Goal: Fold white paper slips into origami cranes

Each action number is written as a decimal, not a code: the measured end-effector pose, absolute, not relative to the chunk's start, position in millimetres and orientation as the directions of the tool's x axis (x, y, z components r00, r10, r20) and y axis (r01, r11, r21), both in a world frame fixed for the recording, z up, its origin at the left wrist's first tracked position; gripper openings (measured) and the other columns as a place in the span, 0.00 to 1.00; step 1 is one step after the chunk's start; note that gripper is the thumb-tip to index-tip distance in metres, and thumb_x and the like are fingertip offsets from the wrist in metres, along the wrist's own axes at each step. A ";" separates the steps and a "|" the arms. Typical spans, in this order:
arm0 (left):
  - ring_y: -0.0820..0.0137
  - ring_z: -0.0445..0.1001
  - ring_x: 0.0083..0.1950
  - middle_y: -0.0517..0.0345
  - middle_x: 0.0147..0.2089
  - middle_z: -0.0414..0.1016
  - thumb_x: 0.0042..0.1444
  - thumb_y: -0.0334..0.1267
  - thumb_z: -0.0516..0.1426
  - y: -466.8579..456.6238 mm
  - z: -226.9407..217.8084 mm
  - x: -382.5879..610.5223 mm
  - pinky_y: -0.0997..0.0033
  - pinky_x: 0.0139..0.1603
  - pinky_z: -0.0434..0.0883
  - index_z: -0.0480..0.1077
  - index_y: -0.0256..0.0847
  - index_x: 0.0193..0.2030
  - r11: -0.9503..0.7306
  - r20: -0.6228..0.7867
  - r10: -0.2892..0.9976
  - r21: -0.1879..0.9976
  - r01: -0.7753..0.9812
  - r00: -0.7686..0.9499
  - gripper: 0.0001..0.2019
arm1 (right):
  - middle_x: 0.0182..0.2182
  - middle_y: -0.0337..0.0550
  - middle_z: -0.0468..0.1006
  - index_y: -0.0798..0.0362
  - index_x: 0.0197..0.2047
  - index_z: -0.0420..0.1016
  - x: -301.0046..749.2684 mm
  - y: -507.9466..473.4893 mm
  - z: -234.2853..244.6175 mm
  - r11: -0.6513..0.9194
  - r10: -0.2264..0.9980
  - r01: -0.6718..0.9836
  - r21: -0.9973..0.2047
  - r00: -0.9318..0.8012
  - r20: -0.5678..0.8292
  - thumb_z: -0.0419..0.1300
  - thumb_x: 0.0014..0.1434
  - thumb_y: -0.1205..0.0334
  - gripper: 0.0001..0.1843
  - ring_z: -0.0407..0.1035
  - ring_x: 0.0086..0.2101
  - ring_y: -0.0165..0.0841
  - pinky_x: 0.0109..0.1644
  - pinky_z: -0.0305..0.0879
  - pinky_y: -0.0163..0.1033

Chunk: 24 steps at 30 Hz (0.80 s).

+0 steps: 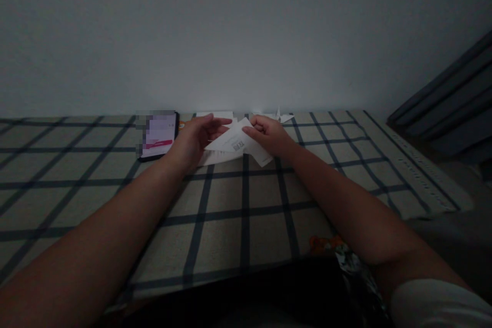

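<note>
My right hand (269, 133) is closed on a folded white sheet of paper (229, 142) that bears small print and a square code. One flap of the sheet hangs below my right fingers. Beside the paper's left end is my left hand (200, 136), its fingers apart and curved toward the sheet; no grip on it shows. Another white paper (221, 157) lies on the cloth beneath, partly hidden by the held sheet and my left hand.
A checked cloth (215, 210) covers the table up to a pale wall. At left is a phone (159, 136) with a lit, partly blurred screen. A folded paper piece (285, 117) and a white sheet (214, 114) lie by the wall. Dark curtain (453, 92) hangs at right.
</note>
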<state>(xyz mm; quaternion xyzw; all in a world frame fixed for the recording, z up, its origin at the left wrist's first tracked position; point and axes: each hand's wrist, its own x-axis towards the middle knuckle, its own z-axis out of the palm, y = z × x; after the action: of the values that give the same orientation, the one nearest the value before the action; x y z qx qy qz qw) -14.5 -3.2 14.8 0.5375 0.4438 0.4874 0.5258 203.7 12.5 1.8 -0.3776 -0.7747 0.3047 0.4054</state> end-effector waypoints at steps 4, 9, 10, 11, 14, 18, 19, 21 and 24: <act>0.62 0.77 0.37 0.53 0.37 0.82 0.51 0.56 0.63 -7.1 11.7 -13.3 0.69 0.36 0.70 0.82 0.41 0.43 -0.295 0.193 0.937 0.883 0.366 0.291 0.22 | 0.26 0.35 0.68 0.53 0.32 0.70 204.0 12.2 2.0 0.556 0.809 0.387 -0.736 -0.453 0.373 0.59 0.61 0.43 0.20 0.60 0.28 0.28 0.33 0.55 0.35; 0.70 0.65 0.26 0.61 0.22 0.69 0.56 0.56 0.60 -8.9 4.5 -10.3 0.73 0.26 0.58 0.77 0.41 0.27 -0.437 0.279 0.896 0.692 0.574 0.345 0.19 | 0.25 0.36 0.70 0.53 0.31 0.73 201.6 10.7 3.2 0.531 0.834 0.411 -0.741 -0.410 0.369 0.61 0.59 0.40 0.23 0.61 0.28 0.28 0.32 0.55 0.36; 0.70 0.65 0.26 0.61 0.22 0.69 0.56 0.56 0.60 -7.9 3.6 -10.4 0.73 0.26 0.58 0.76 0.41 0.26 -0.427 0.293 0.903 0.701 0.571 0.315 0.20 | 0.25 0.37 0.70 0.54 0.31 0.74 201.5 11.3 2.9 0.522 0.841 0.406 -0.750 -0.394 0.372 0.61 0.59 0.40 0.23 0.61 0.28 0.28 0.31 0.55 0.36; 0.70 0.65 0.27 0.61 0.23 0.70 0.56 0.56 0.61 -6.7 3.0 -10.8 0.73 0.26 0.59 0.76 0.40 0.27 -0.408 0.302 0.912 0.724 0.555 0.277 0.20 | 0.25 0.37 0.70 0.54 0.30 0.74 201.7 12.3 2.4 0.516 0.845 0.396 -0.760 -0.379 0.377 0.61 0.59 0.39 0.24 0.62 0.28 0.28 0.31 0.56 0.35; 0.68 0.71 0.31 0.57 0.31 0.78 0.55 0.53 0.62 -3.6 3.5 -11.4 0.73 0.30 0.65 0.78 0.39 0.34 -0.336 0.307 0.942 0.841 0.424 0.137 0.17 | 0.27 0.38 0.72 0.54 0.31 0.74 203.1 17.4 -0.4 0.461 0.874 0.327 -0.825 -0.326 0.359 0.62 0.59 0.40 0.23 0.64 0.28 0.27 0.30 0.60 0.34; 0.65 0.76 0.36 0.53 0.38 0.82 0.53 0.50 0.64 -1.8 4.0 -9.6 0.71 0.36 0.71 0.77 0.38 0.40 -0.257 0.255 0.966 0.946 0.196 0.040 0.16 | 0.30 0.39 0.76 0.52 0.42 0.74 205.0 25.4 -5.0 0.217 0.950 0.119 -0.969 -0.254 0.182 0.65 0.57 0.42 0.22 0.72 0.27 0.28 0.27 0.66 0.31; 0.64 0.77 0.37 0.52 0.39 0.82 0.52 0.48 0.64 -1.5 3.3 -8.8 0.70 0.36 0.72 0.77 0.38 0.41 -0.226 0.222 0.974 0.963 0.144 0.044 0.16 | 0.32 0.39 0.77 0.52 0.42 0.74 205.1 26.8 -5.8 0.182 0.955 0.070 -0.981 -0.251 0.160 0.66 0.56 0.43 0.22 0.73 0.28 0.28 0.27 0.68 0.31; 0.63 0.79 0.36 0.51 0.39 0.83 0.50 0.45 0.65 -1.1 0.9 -7.6 0.67 0.37 0.74 0.77 0.38 0.43 -0.121 0.116 0.990 0.991 0.058 0.086 0.16 | 0.34 0.40 0.79 0.53 0.42 0.74 205.0 28.2 -6.4 0.142 0.960 0.002 -0.990 -0.243 0.137 0.68 0.54 0.45 0.21 0.75 0.29 0.28 0.29 0.71 0.31; 0.62 0.79 0.33 0.50 0.37 0.83 0.48 0.42 0.66 -1.0 -2.6 -7.1 0.66 0.34 0.75 0.77 0.38 0.44 0.012 -0.016 0.987 1.000 0.022 0.162 0.17 | 0.33 0.41 0.79 0.54 0.39 0.75 204.6 27.0 -5.5 0.131 0.956 -0.005 -0.991 -0.263 0.127 0.70 0.53 0.48 0.20 0.74 0.28 0.27 0.31 0.73 0.32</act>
<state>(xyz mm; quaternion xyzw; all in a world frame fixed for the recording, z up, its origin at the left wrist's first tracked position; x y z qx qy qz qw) -7.1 -1.0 -2.6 0.5406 0.4665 0.4489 0.5372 204.6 27.0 -5.5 -0.3989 -0.5966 0.5248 0.4577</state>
